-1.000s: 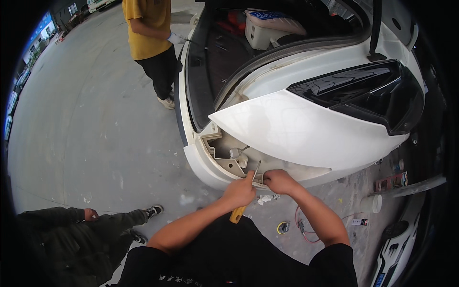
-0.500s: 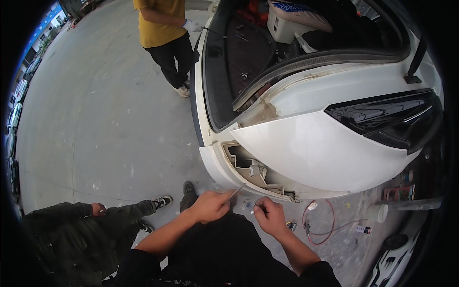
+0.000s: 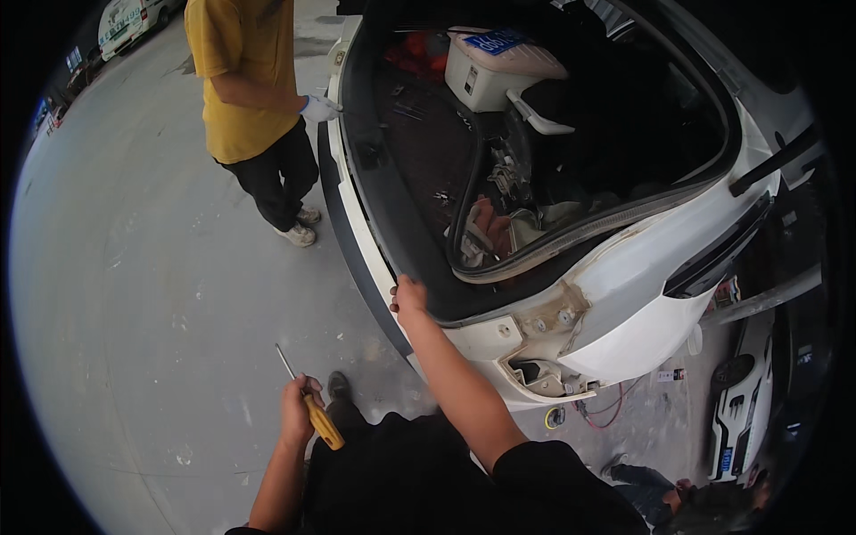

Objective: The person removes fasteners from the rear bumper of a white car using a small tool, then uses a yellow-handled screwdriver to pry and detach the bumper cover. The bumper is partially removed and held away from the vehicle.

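My left hand [image 3: 297,408] is closed round a screwdriver [image 3: 323,423] with a yellow handle, its metal shank pointing up and away to the left. My right arm stretches forward to the open rear of a white car. There my right hand [image 3: 410,296] is closed, fingers curled, over the inner edge of the rear bumper [image 3: 382,254] beside the black trunk sill [image 3: 392,209]. Whatever lies in those fingers, if anything, is hidden. Right of my forearm is the car's rear corner, with an opening [image 3: 535,370] in the body below the exposed panel.
A person in a yellow shirt [image 3: 245,98] stands at the far left, a gloved hand at the bumper. Inside the trunk sit a white box [image 3: 486,76] and loose parts. At lower right are a red hose [image 3: 611,412], another person [image 3: 646,490] and a white car [image 3: 742,406].
My view has turned toward the trunk. My right hand has moved forward to the bumper edge; my left hand has drawn back to the left with the screwdriver, away from the car's corner.
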Demonstrator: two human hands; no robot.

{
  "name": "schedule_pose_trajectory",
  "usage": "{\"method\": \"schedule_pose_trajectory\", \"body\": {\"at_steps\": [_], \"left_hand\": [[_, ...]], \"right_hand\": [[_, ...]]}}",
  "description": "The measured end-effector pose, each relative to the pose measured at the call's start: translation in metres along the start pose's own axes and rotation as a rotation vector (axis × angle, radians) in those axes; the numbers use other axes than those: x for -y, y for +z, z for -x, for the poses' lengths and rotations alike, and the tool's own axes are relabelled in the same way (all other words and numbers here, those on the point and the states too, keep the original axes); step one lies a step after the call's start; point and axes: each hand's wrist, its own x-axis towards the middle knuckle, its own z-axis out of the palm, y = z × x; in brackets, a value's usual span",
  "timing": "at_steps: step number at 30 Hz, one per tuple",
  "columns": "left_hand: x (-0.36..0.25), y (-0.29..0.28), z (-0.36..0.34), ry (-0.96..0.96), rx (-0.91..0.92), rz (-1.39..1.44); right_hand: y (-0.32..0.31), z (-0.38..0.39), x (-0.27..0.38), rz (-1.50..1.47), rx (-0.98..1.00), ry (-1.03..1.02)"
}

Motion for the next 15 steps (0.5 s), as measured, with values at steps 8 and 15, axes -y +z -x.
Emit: {"method": "schedule_pose_trajectory", "body": {"at_steps": [8,15], "left_hand": [[-0.085,-0.024,-0.057,-0.143,0.142,0.149],[-0.052,0.055,-0.137,-0.089,0.238,-0.049]], "right_hand": [[0.004,-0.075,0.072,0.359,-0.171,-0.265],[0.025,0.119,-0.058,0.794,0.678,-0.312]]}}
